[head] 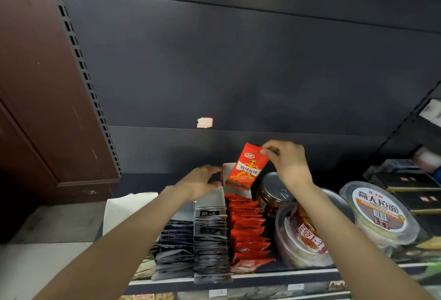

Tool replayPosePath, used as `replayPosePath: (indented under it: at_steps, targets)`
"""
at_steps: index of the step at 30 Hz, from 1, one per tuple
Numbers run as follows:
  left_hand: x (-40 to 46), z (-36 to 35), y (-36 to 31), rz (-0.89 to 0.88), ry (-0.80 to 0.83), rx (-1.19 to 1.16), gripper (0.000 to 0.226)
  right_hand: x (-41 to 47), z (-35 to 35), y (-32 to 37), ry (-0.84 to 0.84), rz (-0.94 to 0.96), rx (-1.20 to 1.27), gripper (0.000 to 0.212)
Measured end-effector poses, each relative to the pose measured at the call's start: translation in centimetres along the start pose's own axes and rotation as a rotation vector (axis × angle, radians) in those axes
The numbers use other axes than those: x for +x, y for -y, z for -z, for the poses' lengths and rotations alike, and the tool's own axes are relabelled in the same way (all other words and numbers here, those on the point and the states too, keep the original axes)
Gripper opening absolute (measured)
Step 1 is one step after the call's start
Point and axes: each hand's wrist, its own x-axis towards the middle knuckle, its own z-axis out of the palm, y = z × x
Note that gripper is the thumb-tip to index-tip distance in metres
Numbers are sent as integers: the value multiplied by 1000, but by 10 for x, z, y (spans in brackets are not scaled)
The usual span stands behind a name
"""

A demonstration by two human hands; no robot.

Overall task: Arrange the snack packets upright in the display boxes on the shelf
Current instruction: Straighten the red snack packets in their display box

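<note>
My right hand [285,160] pinches the top corner of a red snack packet [247,167] and holds it upright above the back of a row of red packets [248,230]. That row stands in a white display box whose back flap [230,181] rises behind the held packet. My left hand [201,181] touches the flap's left edge with its fingertips, fingers loosely bent. Left of the red row stand two rows of dark packets [210,240], upright in their boxes.
A jar with a metal lid [274,188] and two round lidded bowls [379,213] crowd the shelf on the right. Flat dark boxes [412,181] lie further right. A white box [126,209] sits at the left end. The shelf's front edge [262,278] carries price tags.
</note>
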Motion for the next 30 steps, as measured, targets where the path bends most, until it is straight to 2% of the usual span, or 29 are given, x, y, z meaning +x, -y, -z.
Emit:
replayPosePath:
  at_steps: [4, 10, 16, 23, 26, 30]
  targets:
    - [13, -1, -8, 48, -6, -272, 62, 12, -16, 0, 175, 51, -33, 18]
    - [27, -3, -3, 63, -81, -391, 40, 29, -43, -7, 300, 155, -45, 15]
    - [33, -5, 1, 91, -95, -391, 50, 40, -67, -14, 413, 218, -92, 14]
    - [34, -5, 2, 111, -64, -416, 48, 43, -84, -22, 276, 177, -188, 13]
    - [35, -3, 2, 126, -68, -426, 51, 42, -92, -23, 233, 178, -182, 21]
    - [37, -4, 2, 141, -71, -409, 48, 44, -96, -24, 217, 158, -192, 8]
